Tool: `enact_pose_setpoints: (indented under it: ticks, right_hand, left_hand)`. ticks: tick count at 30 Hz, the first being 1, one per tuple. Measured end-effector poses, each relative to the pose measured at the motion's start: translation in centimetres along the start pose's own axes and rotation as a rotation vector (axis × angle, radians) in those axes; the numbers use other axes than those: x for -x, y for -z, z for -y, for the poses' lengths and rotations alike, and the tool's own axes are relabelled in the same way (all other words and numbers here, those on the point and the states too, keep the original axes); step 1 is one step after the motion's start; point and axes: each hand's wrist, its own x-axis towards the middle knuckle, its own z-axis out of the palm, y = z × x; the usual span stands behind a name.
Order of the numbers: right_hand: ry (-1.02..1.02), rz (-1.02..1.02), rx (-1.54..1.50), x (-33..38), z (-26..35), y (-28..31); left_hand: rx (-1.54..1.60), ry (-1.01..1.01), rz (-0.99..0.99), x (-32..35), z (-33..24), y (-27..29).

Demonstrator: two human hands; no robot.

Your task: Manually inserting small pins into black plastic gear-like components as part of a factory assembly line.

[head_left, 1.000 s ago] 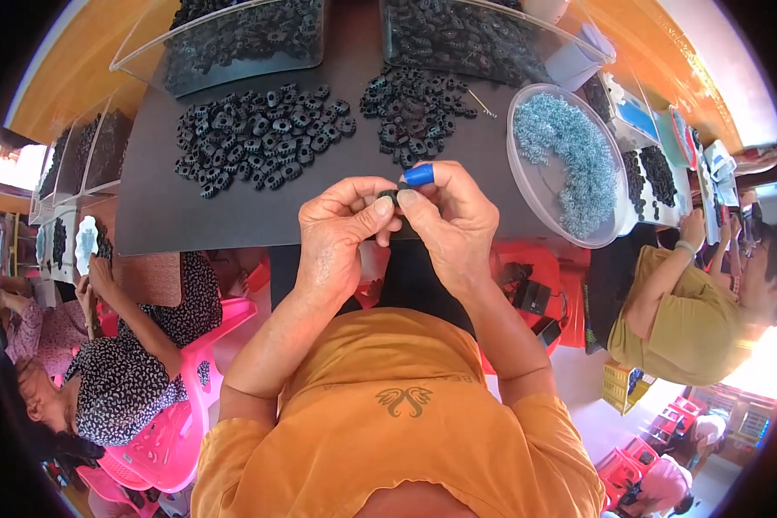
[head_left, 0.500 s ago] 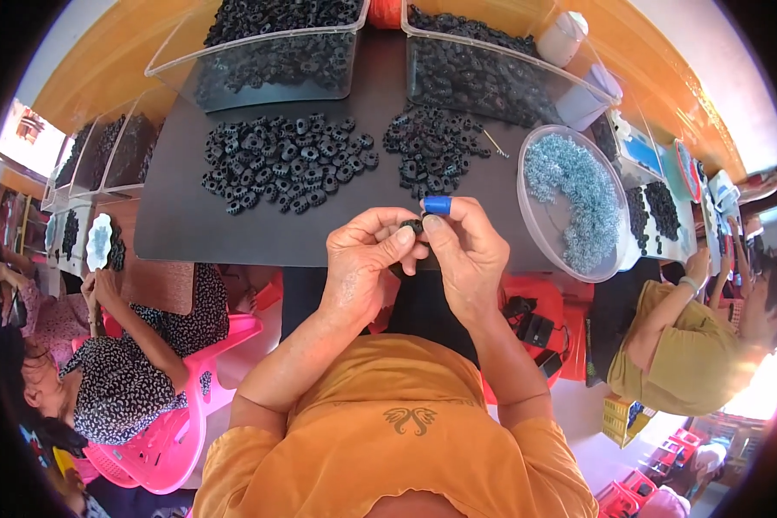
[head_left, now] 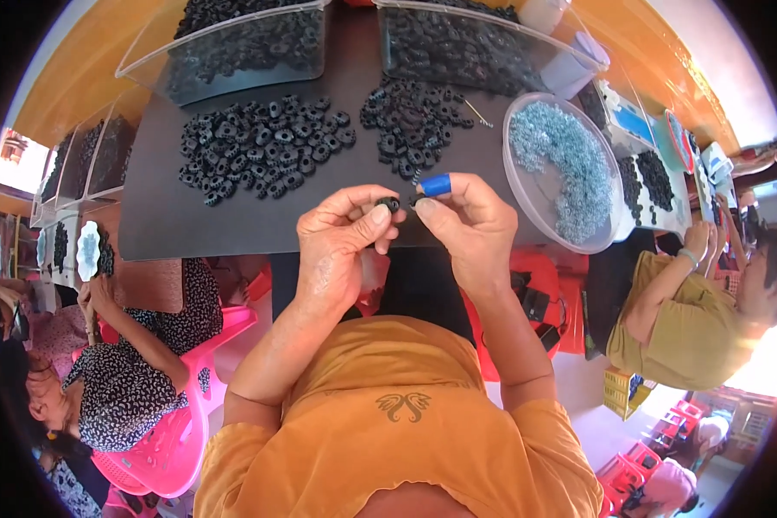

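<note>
My left hand [head_left: 341, 237] pinches a small black plastic piece [head_left: 389, 204] with a hole in it between thumb and forefinger. Across a narrow gap, my right hand [head_left: 475, 226] is closed on another small dark part [head_left: 415, 199], mostly hidden by the fingertips. A thin coil like a spring [head_left: 418, 175] shows just above those fingertips. A blue finger cover [head_left: 436, 185] wraps the right forefinger. Beyond the hands lie a wide pile of black ring-like pieces [head_left: 259, 147] and a smaller pile of black parts [head_left: 406, 129]. Both hands are over the near edge of the dark table mat [head_left: 168, 229].
At right stands a round clear tray [head_left: 516, 177] of pale-blue, spring-like bits [head_left: 578, 164]. Two clear bins [head_left: 246, 65] [head_left: 457, 52] of black parts line the back. A thin metal rod [head_left: 477, 112] lies by the smaller pile. Co-workers sit at left [head_left: 138, 388] and right [head_left: 682, 319].
My hands have drawn apart, and the left one has moved left with its black piece. The coil now shows above the right fingertips. The whole view has shifted slightly.
</note>
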Motion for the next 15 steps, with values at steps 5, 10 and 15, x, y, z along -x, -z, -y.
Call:
enact_pose_setpoints:
  ticks: [5, 10, 15]
  right_hand:
    - [-0.048, 0.078, -0.101, 0.1, 0.5, 0.1]
    - [-0.066, 0.104, 0.055, 0.3, 0.3, 0.2]
    - [-0.022, 0.121, 0.074, 0.6, -0.1, 0.2]
  left_hand:
    - [-0.086, -0.037, 0.034, 0.2, 0.2, -0.1]
    - [-0.189, -0.055, 0.049, 0.7, 0.0, -0.2]
    - [-0.236, -0.062, 0.055, 1.3, 0.2, -0.3]
